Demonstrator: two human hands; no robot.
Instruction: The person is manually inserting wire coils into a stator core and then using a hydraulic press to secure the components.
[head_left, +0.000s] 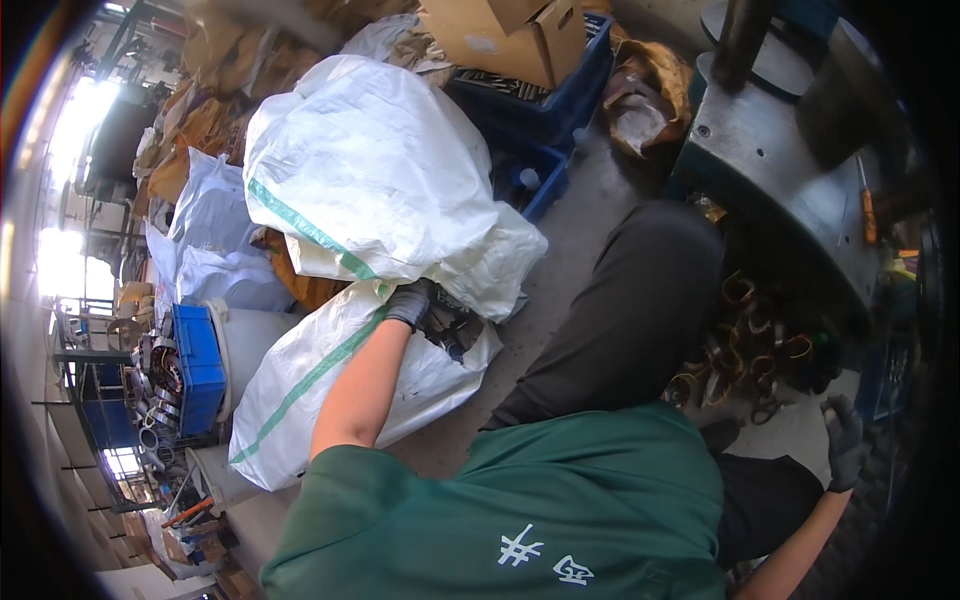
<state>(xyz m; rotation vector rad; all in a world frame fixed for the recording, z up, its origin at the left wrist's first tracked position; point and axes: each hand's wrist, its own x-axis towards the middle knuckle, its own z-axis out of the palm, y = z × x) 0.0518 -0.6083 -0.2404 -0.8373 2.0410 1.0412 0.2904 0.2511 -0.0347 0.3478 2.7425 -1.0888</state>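
Far left of the lower white sack there's a blue crate full of metal rings. The gloved left hand is stuck in the mouth of that sack, fingers curled round some dark parts in there. Right of the sack, past the dark trouser leg, copper coils lie heaped. The gloved right hand sits just beyond them, fingers loosely spread, holding nothing.

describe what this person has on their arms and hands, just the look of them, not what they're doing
Both hands wear dark grey gloves: the left hand and the right hand. The gloves end at the wrists. Both forearms are bare below short sleeves of a green shirt, which carries small white markings on its fabric. No watch, band or cable shows on either arm.
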